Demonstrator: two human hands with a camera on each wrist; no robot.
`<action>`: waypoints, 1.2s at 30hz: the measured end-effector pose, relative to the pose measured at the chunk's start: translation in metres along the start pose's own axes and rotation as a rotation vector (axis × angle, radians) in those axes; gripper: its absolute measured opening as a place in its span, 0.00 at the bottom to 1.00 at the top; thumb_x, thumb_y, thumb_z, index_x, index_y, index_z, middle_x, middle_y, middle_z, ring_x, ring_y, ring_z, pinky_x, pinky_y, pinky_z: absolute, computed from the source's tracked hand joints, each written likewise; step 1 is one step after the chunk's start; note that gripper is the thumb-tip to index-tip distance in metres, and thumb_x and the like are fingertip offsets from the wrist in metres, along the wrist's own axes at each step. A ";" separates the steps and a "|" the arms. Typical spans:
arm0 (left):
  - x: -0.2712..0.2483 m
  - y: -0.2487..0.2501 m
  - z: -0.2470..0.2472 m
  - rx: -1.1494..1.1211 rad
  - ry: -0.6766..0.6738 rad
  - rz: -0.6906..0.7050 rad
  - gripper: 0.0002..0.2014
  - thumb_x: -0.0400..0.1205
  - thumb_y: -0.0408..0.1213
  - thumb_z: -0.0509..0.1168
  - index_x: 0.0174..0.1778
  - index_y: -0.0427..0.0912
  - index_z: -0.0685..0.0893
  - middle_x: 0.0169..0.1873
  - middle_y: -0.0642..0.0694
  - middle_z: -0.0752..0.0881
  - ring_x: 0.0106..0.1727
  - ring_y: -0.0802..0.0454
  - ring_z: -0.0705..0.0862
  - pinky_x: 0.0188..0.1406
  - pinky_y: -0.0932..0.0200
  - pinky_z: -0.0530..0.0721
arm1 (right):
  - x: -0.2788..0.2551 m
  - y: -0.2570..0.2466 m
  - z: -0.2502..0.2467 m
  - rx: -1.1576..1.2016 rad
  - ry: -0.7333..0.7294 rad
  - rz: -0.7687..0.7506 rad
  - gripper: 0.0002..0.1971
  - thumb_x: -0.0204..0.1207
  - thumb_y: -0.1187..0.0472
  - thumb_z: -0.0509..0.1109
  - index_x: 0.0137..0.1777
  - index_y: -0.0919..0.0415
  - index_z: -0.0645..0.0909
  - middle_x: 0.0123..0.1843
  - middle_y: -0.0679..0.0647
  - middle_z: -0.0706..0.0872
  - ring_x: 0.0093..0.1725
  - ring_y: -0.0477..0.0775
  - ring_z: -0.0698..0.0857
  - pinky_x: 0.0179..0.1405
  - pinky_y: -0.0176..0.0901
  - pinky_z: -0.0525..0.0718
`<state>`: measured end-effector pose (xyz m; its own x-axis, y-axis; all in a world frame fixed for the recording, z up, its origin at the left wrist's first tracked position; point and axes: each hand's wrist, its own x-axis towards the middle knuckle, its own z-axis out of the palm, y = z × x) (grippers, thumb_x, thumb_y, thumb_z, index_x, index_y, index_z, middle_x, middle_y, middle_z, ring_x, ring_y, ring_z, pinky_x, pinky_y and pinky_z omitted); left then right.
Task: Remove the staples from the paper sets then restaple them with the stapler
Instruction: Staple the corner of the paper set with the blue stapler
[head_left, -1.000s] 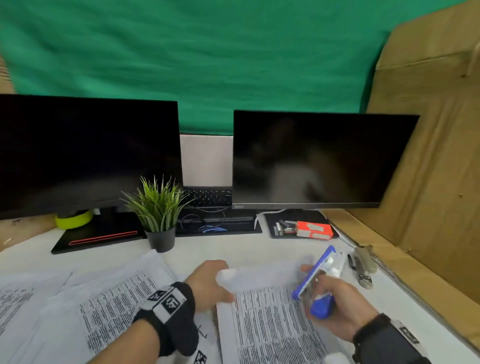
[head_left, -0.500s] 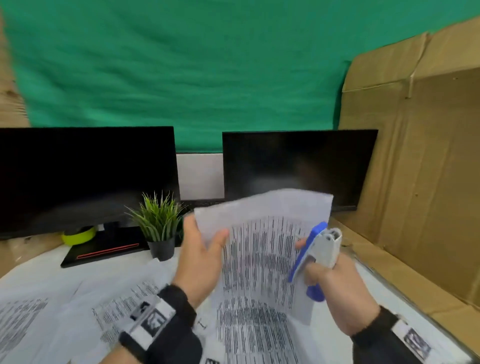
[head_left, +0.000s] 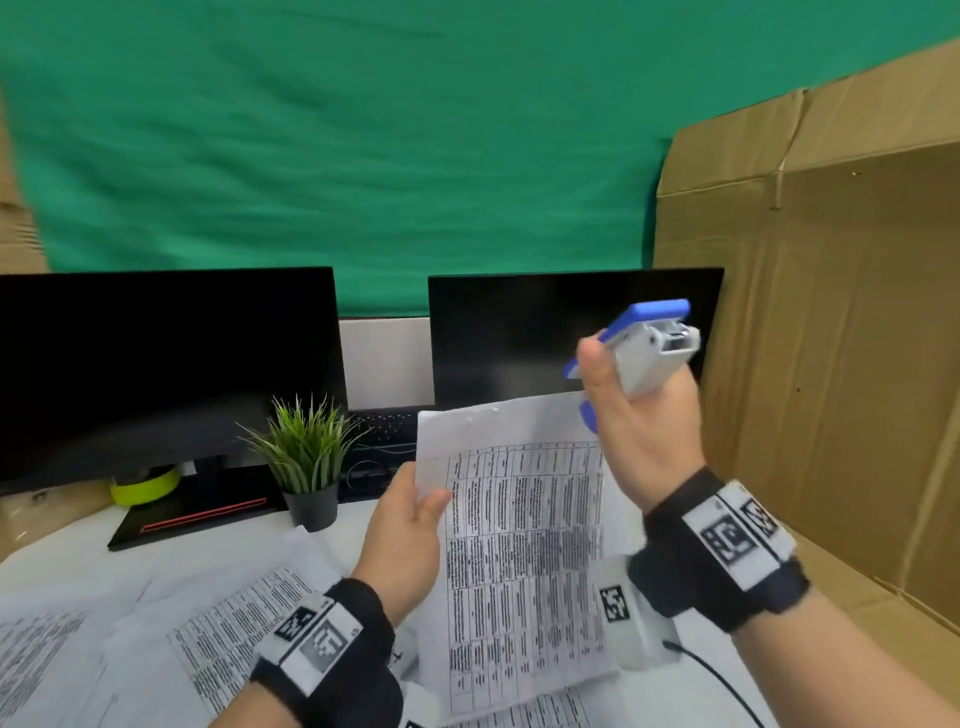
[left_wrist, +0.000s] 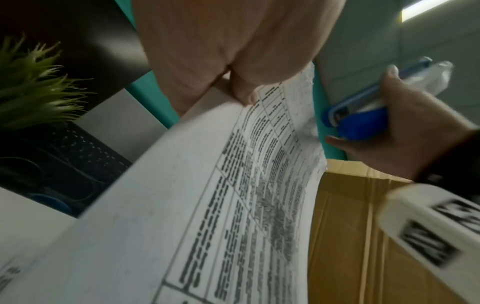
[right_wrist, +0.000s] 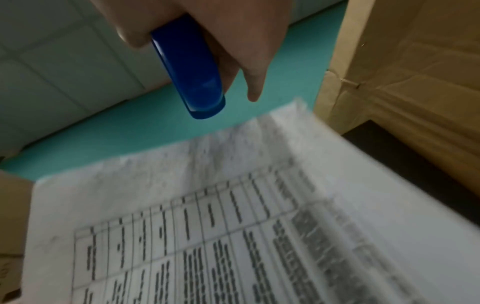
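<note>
My left hand (head_left: 410, 525) pinches the left edge of a printed paper set (head_left: 524, 561) and holds it upright above the desk; the thumb lies on the front of the sheet (left_wrist: 259, 185). My right hand (head_left: 634, 410) is raised above the set's top right corner and grips a blue and white stapler (head_left: 647, 348), its front end pointing away from me. From the right wrist, the stapler's blue end (right_wrist: 192, 76) hangs just above the top edge of the paper set (right_wrist: 207, 226). Stapler and paper are apart.
More printed paper sets (head_left: 171, 639) lie spread over the white desk at the lower left. Behind them stand a small potted plant (head_left: 309, 467), two dark monitors (head_left: 156, 364) and a keyboard (head_left: 387, 426). A cardboard wall (head_left: 831, 364) closes the right side.
The paper set went from lying flat on the desk to being lifted upright by my left hand. My right hand rose with the stapler, from beside the sheet to above its top right corner.
</note>
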<state>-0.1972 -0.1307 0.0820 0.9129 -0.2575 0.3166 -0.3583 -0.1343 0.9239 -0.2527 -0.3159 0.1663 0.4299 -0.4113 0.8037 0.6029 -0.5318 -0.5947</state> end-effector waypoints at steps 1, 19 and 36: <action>-0.001 0.001 0.001 -0.007 -0.005 0.006 0.14 0.89 0.34 0.54 0.63 0.58 0.75 0.58 0.62 0.84 0.61 0.65 0.80 0.64 0.60 0.76 | 0.002 -0.001 0.008 -0.017 -0.012 -0.008 0.31 0.66 0.32 0.64 0.49 0.63 0.79 0.38 0.49 0.84 0.36 0.40 0.83 0.34 0.28 0.79; -0.011 -0.039 0.007 -0.091 -0.041 -0.256 0.16 0.86 0.40 0.58 0.70 0.46 0.76 0.64 0.48 0.85 0.65 0.49 0.83 0.70 0.42 0.79 | 0.002 0.009 0.035 -0.214 -0.125 0.248 0.19 0.75 0.38 0.66 0.36 0.53 0.77 0.33 0.49 0.82 0.37 0.55 0.83 0.43 0.56 0.85; -0.002 -0.086 0.005 0.731 -0.440 -0.134 0.07 0.84 0.50 0.64 0.52 0.56 0.73 0.59 0.56 0.75 0.52 0.58 0.78 0.55 0.62 0.78 | -0.054 0.143 -0.129 -0.593 -0.167 1.091 0.24 0.78 0.46 0.68 0.56 0.71 0.81 0.45 0.65 0.86 0.46 0.66 0.85 0.50 0.54 0.82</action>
<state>-0.1693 -0.1233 0.0013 0.8520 -0.5223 -0.0371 -0.4265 -0.7333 0.5295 -0.2762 -0.4655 0.0351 0.6201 -0.7709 -0.1456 -0.4966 -0.2420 -0.8335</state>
